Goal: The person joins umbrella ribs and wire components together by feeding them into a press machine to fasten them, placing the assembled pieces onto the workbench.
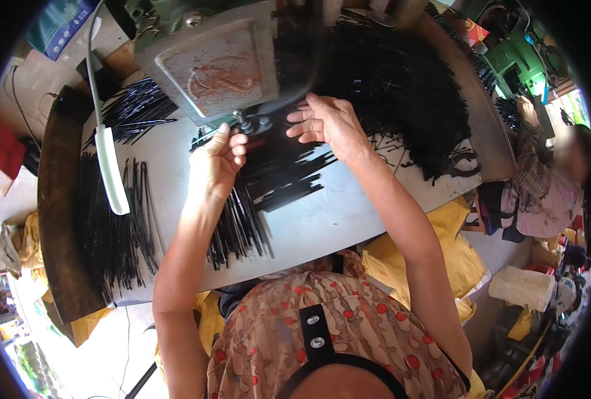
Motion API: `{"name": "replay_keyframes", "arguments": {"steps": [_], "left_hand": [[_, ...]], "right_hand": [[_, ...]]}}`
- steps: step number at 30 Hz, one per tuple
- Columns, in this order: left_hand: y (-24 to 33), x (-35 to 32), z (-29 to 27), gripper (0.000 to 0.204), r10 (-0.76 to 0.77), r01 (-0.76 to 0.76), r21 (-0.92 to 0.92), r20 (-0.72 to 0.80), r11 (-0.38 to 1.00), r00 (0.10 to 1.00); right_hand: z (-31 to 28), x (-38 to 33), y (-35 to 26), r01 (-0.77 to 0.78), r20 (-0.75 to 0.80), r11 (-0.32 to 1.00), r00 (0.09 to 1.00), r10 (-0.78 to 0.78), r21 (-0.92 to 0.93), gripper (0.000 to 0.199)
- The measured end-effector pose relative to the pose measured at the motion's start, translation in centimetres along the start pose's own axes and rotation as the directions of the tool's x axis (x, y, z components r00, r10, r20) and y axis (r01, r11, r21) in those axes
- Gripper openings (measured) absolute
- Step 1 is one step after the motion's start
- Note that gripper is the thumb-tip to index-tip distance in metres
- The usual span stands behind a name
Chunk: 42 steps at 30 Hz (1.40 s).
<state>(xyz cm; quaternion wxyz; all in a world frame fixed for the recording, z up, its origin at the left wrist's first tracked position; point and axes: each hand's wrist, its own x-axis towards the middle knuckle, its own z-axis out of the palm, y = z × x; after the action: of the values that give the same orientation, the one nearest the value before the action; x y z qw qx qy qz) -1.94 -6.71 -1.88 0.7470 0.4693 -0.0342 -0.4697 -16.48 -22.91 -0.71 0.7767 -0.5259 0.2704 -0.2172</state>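
Note:
My left hand (217, 158) is right at the underside of a machine (209, 66) with a worn grey cover. Its thumb and fingers are pinched together, and what lies between them is too small to make out. To its right, my right hand (335, 130) is held with fingers apart and slightly curled, nothing visible in it. Between and below the hands lie thin black rods (242, 226), fanned out on the pale tabletop (302, 229). A large heap of black strips (402, 86) spreads just beyond my right hand.
More black rods lie at the left (119, 226) and behind them another bundle (139, 106). A white-sleeved cable (112, 169) hangs over the left side. Raised brown rims (59, 199) edge the table. At the right sits another person (538, 179) near a green machine (515, 63).

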Motion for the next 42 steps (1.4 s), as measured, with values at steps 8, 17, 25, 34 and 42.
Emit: {"name": "replay_keyframes", "arguments": {"steps": [8,17,25,34,42], "left_hand": [[2.5,-1.7,-0.8,0.015,-0.073,0.065,0.17,0.039,0.983,0.997],[1.9,-2.8,-0.9,0.007,-0.08,0.045,0.261,0.123,0.964,0.989],[1.5,-2.9,0.1,0.006,0.045,-0.048,0.483,0.018,0.874,0.999],[1.1,-2.8,0.8,0.013,0.076,-0.104,0.482,0.077,0.87,0.994],[1.3,-2.7,0.9,0.041,0.027,-0.062,0.371,0.098,0.926,0.995]], "right_hand": [[-1.6,-0.5,0.3,0.25,0.097,0.63,0.959,-0.266,-0.736,0.016],[0.8,-0.1,2.0,0.325,0.377,-0.201,0.861,-0.342,-0.924,0.008],[2.2,-0.9,0.6,0.42,0.496,-0.267,0.771,-0.399,-0.867,0.007],[3.5,0.4,2.0,0.282,0.293,0.876,0.941,-0.172,-0.392,0.021],[4.4,0.5,1.4,0.031,0.241,0.974,0.97,0.025,-0.224,0.018]]}}
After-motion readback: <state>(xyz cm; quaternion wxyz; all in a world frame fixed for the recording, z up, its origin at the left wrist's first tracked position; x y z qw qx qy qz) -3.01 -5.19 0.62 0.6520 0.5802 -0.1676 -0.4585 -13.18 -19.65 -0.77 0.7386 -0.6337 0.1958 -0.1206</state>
